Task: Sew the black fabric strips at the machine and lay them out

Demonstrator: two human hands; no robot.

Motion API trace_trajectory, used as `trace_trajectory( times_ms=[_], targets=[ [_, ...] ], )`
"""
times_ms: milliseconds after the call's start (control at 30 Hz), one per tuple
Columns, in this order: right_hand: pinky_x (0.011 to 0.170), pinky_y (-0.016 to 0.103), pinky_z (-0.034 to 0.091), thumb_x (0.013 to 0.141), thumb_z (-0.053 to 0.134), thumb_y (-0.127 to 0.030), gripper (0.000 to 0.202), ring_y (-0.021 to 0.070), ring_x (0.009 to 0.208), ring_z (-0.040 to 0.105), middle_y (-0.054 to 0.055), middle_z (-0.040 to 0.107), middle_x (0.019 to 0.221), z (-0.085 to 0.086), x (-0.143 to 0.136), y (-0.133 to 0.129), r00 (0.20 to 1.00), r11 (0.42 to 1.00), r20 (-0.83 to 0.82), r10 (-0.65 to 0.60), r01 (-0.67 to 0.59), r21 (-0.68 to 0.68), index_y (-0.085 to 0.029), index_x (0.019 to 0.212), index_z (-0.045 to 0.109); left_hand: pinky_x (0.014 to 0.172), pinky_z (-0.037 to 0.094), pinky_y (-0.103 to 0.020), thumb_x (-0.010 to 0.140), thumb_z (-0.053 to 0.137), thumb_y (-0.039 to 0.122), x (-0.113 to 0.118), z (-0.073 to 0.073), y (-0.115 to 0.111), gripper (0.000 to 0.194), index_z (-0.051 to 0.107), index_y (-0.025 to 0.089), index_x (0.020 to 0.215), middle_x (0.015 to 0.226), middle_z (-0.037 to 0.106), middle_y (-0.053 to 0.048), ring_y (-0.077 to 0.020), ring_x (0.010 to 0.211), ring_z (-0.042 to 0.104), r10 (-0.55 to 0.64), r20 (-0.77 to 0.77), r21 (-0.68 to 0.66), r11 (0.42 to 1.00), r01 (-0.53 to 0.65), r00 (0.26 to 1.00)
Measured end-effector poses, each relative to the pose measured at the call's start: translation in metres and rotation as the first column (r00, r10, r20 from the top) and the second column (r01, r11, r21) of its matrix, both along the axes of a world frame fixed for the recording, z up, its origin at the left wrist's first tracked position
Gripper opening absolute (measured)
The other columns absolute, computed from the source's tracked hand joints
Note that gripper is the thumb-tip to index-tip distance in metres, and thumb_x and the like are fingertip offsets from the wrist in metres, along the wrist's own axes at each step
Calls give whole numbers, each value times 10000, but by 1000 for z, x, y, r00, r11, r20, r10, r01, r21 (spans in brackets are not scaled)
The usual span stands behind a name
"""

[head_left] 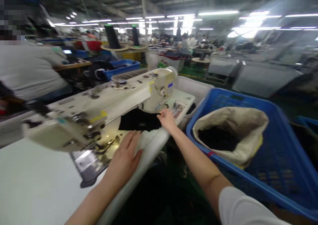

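The black cloth (139, 119) lies by the table's (32, 182) near edge, long axis running left to right, right hand (168, 119) pinching its right end, left hand (126, 155) loosely spread just beside its near side.

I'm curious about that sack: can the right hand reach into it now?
Probably yes: the sack gapes open in the blue basket beside the right forearm, with nothing seen blocking it, though the right hand holds black cloth.
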State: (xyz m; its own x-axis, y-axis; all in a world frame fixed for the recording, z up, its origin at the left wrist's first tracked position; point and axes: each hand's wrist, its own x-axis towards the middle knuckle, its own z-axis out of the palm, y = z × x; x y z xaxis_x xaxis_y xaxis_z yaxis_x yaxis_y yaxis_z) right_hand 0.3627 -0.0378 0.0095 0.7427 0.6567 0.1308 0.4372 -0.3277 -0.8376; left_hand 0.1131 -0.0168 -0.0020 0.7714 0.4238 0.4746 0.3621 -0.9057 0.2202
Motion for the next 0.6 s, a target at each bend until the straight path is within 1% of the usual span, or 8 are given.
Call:
trace_trajectory(
  times_ms=[100,167,300,400,433,500,567,600],
  targets=[
    [744,336,567,964,650,-350,212,152,795,654,19,671,936,-5,9,-2,999,998,-16,-33,32,-58,-146,1019,650,1130,411,-576,938,432,359,25,-16,33,558,440,108,1435,1445,494,-215,-374,1389,442,40,10,23,999,-40,999],
    [743,336,567,966,647,-351,215,152,792,655,19,671,933,-8,6,-5,999,996,-28,-40,38,-77,-145,1028,648,1138,389,-580,922,422,417,39,-22,50,608,447,79,1427,1460,471,-233,-393,1400,417,81,7,21,996,-81,997],
    [678,295,535,962,639,-342,201,133,707,628,1,662,863,-6,-8,-12,1000,995,-17,-18,17,-100,-148,1013,636,1143,350,-603,900,395,524,57,-26,70,711,468,32,1408,1472,441,-273,-425,1407,385,224,-18,1,974,-224,974],
    [677,268,494,931,664,-365,182,140,732,630,-9,677,837,7,-4,-26,998,992,60,20,-13,-127,-189,968,640,1137,351,-598,889,371,540,63,-29,78,752,498,-25,1369,1435,466,-316,-443,1380,414,270,-49,-7,963,-270,962],
    [701,271,489,921,673,-399,196,151,778,639,-7,687,853,14,4,-34,995,990,99,33,-19,-143,-207,946,645,1135,354,-599,889,367,540,63,-30,78,750,507,-26,1360,1432,469,-319,-445,1379,414,276,-44,-5,961,-276,960],
    [779,310,493,913,671,-483,264,191,885,648,12,699,907,28,31,-56,982,981,182,45,-9,-195,-221,896,658,1135,353,-603,902,355,540,61,-31,77,728,517,-4,1358,1445,465,-308,-440,1398,393,274,-13,9,962,-274,962],
    [842,364,509,890,706,-486,293,209,931,645,38,696,954,39,73,-86,970,959,237,48,21,-281,-196,885,668,1143,345,-600,922,333,556,58,-31,72,731,521,1,1358,1449,463,-304,-436,1414,376,252,6,27,967,-252,968],
    [854,389,524,909,697,-446,273,202,933,646,44,689,987,42,96,-104,967,942,252,44,44,-331,-174,926,669,1147,344,-594,928,320,567,56,-30,69,743,523,-6,1356,1443,468,-306,-436,1415,377,237,8,31,971,-237,971]
  ],
)
